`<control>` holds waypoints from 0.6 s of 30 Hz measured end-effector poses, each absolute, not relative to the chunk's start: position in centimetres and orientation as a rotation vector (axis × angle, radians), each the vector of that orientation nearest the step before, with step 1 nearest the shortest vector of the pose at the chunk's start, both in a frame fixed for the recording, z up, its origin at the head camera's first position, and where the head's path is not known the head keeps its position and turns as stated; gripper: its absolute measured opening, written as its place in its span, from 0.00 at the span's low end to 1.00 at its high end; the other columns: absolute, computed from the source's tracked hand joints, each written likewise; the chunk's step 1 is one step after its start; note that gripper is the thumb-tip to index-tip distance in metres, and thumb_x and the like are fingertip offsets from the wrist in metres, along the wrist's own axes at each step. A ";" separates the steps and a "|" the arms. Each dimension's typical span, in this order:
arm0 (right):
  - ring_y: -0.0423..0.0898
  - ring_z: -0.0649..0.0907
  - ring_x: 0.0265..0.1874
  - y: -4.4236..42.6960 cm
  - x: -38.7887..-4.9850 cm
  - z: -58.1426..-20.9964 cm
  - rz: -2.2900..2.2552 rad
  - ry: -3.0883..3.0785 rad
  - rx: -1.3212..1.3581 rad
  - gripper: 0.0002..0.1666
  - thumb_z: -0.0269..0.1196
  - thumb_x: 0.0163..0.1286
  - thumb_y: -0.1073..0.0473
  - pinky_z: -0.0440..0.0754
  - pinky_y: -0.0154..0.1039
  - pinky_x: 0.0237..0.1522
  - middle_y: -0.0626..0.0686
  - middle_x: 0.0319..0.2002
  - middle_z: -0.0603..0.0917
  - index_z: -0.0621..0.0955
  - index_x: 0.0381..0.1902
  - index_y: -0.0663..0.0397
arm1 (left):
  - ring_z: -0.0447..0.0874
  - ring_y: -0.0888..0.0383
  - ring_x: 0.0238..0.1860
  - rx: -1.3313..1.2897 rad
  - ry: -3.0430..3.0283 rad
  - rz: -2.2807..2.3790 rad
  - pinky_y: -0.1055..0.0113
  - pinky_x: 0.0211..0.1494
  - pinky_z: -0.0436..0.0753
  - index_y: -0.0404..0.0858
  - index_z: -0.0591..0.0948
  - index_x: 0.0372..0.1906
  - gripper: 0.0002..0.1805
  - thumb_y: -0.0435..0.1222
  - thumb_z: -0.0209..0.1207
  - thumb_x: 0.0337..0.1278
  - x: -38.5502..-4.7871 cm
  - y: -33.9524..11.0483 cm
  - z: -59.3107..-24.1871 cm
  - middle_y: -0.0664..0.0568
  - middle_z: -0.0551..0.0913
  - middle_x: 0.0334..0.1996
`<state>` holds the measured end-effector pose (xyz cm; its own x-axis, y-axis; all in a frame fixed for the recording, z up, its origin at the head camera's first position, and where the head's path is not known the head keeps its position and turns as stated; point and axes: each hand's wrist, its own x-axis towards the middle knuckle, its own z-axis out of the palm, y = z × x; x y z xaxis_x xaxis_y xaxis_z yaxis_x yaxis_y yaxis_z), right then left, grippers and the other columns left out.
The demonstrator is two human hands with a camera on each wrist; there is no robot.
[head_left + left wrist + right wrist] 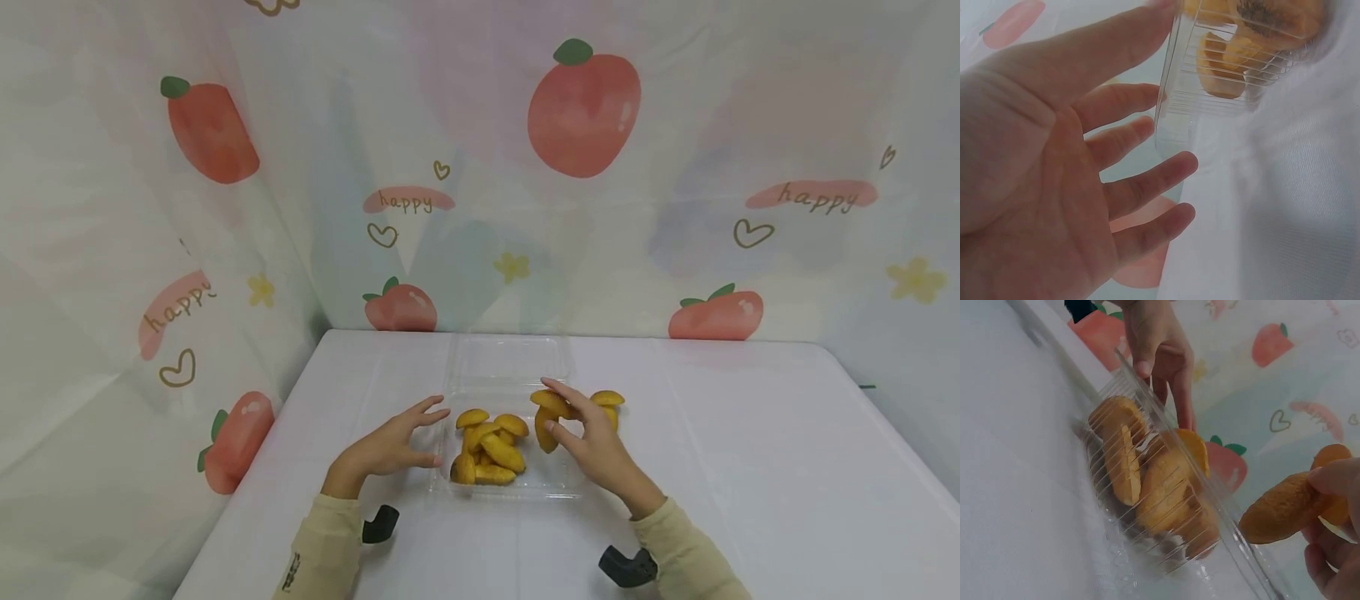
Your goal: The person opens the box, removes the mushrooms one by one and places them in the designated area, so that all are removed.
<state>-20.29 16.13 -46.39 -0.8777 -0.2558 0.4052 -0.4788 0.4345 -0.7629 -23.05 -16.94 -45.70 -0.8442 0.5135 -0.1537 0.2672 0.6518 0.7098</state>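
Observation:
In the head view a clear plastic box [558,479] holds a heap of yellow mushrooms [501,452] in its left part. My right hand [600,450] pinches another yellow mushroom [546,429] between thumb and fingers over the box's right side, cap up and stem down. The right wrist view shows this mushroom [1282,509] beyond the box rim, apart from the heap. My left hand [384,448] is spread at the box's left side, fingers loosely extended. In the left wrist view its thumb and a finger reach the box rim; whether they press on it I cannot tell.
One more yellow mushroom [609,398] is on the white table [750,467], just right of my right hand. The box's clear lid [510,360] lies folded back toward the fruit-printed backdrop [480,167]. Black pieces [381,524] show beside both sleeves.

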 end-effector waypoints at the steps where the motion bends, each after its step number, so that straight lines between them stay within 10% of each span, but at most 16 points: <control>1: 0.36 0.80 0.54 16.2 -20.3 -46.3 1.469 -2.453 0.642 0.35 0.64 0.70 0.68 0.81 0.30 0.54 0.60 0.63 0.80 0.69 0.74 0.56 | 0.49 0.38 0.81 0.618 2.530 1.008 0.32 0.77 0.56 0.40 0.66 0.77 0.42 0.38 0.71 0.58 -23.1 -16.9 -45.7 0.45 0.51 0.82; 18: 0.33 0.84 0.48 17.2 -20.2 -45.2 1.846 -2.309 0.835 0.28 0.57 0.75 0.70 0.83 0.26 0.50 0.64 0.58 0.78 0.67 0.71 0.68 | 0.50 0.38 0.81 0.611 2.531 1.007 0.32 0.77 0.57 0.40 0.66 0.76 0.42 0.38 0.71 0.58 -23.0 -16.9 -45.7 0.46 0.51 0.82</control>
<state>-20.16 17.21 -45.15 -0.8501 -0.3666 0.3781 -0.4495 0.1310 -0.8836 -23.03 -16.94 -45.66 -0.8465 0.5085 -0.1575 0.2612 0.6546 0.7094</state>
